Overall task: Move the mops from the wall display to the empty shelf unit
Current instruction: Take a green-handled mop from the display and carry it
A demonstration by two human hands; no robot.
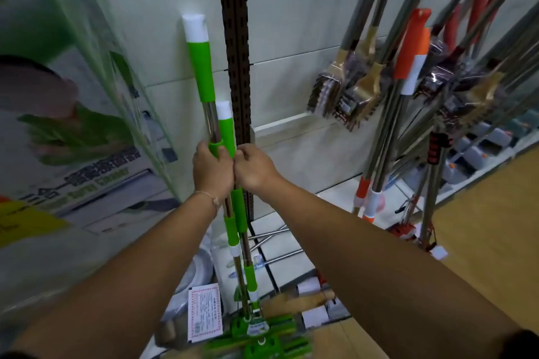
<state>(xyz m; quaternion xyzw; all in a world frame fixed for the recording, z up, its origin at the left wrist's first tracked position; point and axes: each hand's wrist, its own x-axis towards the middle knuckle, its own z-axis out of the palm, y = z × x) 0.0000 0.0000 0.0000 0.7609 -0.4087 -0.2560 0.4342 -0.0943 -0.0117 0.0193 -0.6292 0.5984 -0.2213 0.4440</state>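
Observation:
Two green-handled mops [201, 67] with white end caps and steel poles stand upright in front of me, their green heads [256, 338] low near the floor. My left hand [211, 170] is wrapped around both poles at mid-height. Pressed against it from the right, my right hand [252, 167] is closed on the same poles. Right behind the mops a dark perforated shelf upright [234, 38] runs up the white back panel.
Several brooms and orange-handled mops [411, 46] lean at the right over the white shelf base [335, 192]. A large green-and-white printed box [87, 131] fills the left. White packaged goods [204, 312] lie low centre. Wood-look floor [481, 227] lies at the right.

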